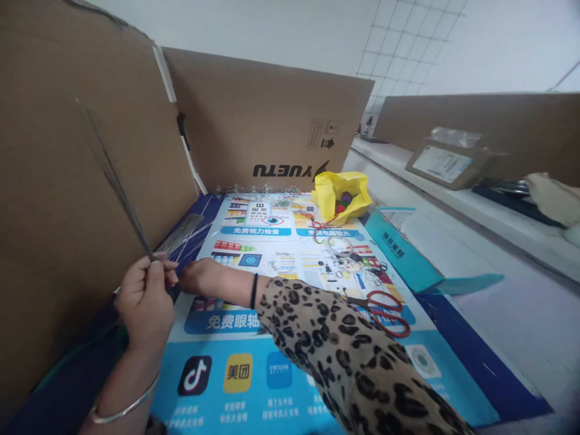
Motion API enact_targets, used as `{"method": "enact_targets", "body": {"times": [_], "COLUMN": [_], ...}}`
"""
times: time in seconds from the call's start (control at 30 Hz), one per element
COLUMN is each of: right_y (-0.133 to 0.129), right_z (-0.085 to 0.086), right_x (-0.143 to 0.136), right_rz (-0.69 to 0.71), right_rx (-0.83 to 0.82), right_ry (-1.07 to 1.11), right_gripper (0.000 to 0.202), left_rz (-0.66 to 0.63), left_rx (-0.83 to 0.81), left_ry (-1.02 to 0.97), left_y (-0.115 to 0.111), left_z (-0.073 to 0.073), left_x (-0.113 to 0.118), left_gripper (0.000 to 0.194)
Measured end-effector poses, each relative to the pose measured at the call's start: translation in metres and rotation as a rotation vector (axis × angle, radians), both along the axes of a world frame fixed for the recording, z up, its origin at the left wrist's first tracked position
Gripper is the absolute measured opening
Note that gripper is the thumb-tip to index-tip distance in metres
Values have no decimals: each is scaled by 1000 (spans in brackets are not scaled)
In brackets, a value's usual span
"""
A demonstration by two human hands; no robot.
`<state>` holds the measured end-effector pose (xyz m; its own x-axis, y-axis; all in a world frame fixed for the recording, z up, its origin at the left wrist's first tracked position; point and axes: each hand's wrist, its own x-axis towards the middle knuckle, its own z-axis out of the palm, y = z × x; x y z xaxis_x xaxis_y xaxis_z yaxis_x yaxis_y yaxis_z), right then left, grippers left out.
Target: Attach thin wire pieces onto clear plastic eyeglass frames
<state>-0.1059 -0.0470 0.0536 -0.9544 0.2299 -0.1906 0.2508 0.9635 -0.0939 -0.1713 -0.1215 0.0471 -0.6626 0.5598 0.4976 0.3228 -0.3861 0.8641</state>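
My left hand (147,299) pinches thin wires (131,215).
They lean left. My right hand (203,278) is near, but I can't tell if it grips anything.

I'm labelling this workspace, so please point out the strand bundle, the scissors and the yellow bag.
Strand bundle (121,194): head view, partway along its length.
Scissors (385,312): head view, on the red handles.
Yellow bag (325,199): head view, on its side.

Left hand (147,299) pinching tilted bundle of thin strands (118,190) by worktop (217,345) left edge, right hand (203,278) just beside. Scissors (374,308) toward right edge; yellow bag (327,202) near far-right corner.
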Motion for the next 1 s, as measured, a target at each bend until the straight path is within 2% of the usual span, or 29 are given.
{"method": "enact_targets", "body": {"times": [0.07, 0.1, 0.17, 0.3, 0.4, 0.47, 0.57, 0.67, 0.73, 0.83, 1.0], "right_y": [-4, -7, -12, -19, -27, -36, -53, -69, -76, -81, -78], "right_z": [0, 0, 0, 0, -3, -7, -16, -28, -38, -51, -64], "right_x": [28, 48, 94, 193, 251, 278, 302, 310, 309, 302, 295], "right_rz": [-122, -168, -260, -459, -594, -645, -703, -678, -644, -647, -670], "right_rx": [127, 174, 243, 324, 344, 338, 315, 260, 243, 243, 235], "right_ry": [29, 37, 43, 31, 11, 10, 55, 140, 177, 221, 239], "right_gripper": [20, 23, 27, 20, 21, 26, 27, 31, 40, 50, 48], "left_rz": [-43, -63, -111, -212, -357, -474, -622, -707, -743, -773, -784], "left_rx": [-8, -8, -7, -39, -19, -3, -20, -105, -199, -219, -217], "left_ry": [9, 7, -7, -41, -198, -310, -350, -295, -286, -328, -288], "left_y": [-2, -3, -5, -6, -6, -5, -2, 4, 9, 14, 17], "left_z": [1, 1, 1, -7, -12, -14, -18, -30, -41, -52, -56], "left_x": [0, 1, 2, 10, 25, 39, 59, 72, 75, 74, 73], "left_gripper": [13, 13, 13, 13, 10, 8, 9, 11, 13, 13, 12]}}
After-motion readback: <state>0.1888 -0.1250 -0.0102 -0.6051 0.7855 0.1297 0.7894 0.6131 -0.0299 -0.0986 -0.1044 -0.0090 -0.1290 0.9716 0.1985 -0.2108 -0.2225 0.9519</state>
